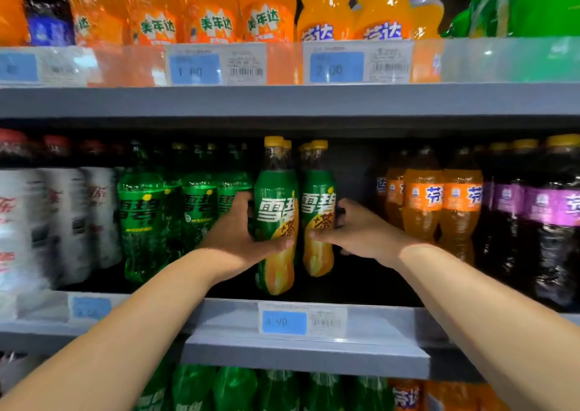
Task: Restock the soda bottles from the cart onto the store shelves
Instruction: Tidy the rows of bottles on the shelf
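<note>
Two risks. The middle shelf (386,322) has a low front lip, and the left bottle (276,191) stands near it. I can't tell if its base is seated, so it could tip off. A shove would topple the green row (141,216) just left of it. The left hand (238,231) wraps the left bottle. The right hand (361,231) clasps the right bottle (318,191), which is slick and could slip.

Left arm (131,326): bare, reaching from lower left.
Left hand (238,231): grips left bottle (276,203), thumb across front.
Right arm (470,300): bare, from lower right.
Right hand (361,235): grips right bottle (317,203), thumb in front.
</note>
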Tool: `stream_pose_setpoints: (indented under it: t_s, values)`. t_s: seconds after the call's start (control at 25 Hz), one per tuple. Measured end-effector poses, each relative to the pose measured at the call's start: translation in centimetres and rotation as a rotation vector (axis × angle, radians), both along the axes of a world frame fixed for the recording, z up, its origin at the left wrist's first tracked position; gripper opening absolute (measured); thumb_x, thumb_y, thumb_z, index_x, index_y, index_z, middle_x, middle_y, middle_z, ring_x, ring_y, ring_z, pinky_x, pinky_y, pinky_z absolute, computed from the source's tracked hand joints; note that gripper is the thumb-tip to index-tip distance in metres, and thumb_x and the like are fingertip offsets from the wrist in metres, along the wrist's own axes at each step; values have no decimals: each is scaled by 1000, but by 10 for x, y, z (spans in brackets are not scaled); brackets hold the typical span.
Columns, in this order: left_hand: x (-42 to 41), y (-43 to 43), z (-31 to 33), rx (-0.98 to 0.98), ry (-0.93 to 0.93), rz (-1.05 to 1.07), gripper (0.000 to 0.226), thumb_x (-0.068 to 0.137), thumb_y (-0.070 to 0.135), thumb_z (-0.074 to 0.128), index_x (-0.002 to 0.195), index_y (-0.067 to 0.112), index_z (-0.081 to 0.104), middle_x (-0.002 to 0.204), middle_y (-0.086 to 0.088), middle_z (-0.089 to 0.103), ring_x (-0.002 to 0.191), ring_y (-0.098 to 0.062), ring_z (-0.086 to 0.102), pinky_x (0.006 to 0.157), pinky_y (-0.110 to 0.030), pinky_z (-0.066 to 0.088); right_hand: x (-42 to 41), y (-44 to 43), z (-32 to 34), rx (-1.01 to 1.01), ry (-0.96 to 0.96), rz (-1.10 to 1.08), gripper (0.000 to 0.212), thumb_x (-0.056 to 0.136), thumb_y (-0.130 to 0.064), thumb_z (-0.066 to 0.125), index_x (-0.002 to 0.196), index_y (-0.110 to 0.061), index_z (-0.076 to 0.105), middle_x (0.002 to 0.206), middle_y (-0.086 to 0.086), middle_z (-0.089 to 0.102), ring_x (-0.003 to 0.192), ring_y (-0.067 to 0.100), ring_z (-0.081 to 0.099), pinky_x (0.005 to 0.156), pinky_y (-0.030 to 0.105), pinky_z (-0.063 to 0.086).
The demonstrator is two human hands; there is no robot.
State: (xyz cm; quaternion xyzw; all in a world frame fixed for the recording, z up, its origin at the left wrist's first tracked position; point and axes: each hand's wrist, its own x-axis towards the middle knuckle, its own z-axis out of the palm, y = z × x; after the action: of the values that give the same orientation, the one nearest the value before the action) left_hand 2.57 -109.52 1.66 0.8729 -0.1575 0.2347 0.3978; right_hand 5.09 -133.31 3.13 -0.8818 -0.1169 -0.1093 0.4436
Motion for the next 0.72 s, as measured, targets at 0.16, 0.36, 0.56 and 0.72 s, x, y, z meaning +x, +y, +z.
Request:
stream_pose_setpoints:
  t_s: [0.16,0.36,0.56,0.72]
  values:
    - [-3,3,0,10,24,-9,85,47,81,72,117,50,36,114,30,58,87,5,64,80,-31,54,-2,4,3,16,-11,19,43,82,-29,84,112,-30,53,114,-2,71,98,12,67,66,26,54]
    - [-2,4,-3,-77,120,-72,82,48,77,78,117,46,46,118,25,63,109,-9,66,100,-43,52,-8,5,6,-12,7,18,50,85,-28,82,123,-29,49,118,-3,68,103,14,66,71,32,62]
    - [0,5,-4,-127,157,-117,77,47,73,81,110,46,48,111,23,70,101,-5,71,97,-41,55,-14,-3,5,5,45,52,57,82,-30,84,128,-29,49,115,-5,68,105,15,67,83,41,63]
    - [1,2,-5,-146,146,-133,86,49,71,81,122,41,47,117,19,69,104,-10,70,98,-42,54,-17,-2,1,17,12,48,54,83,-32,83,125,-31,49,109,-9,68,98,9,67,75,35,64]
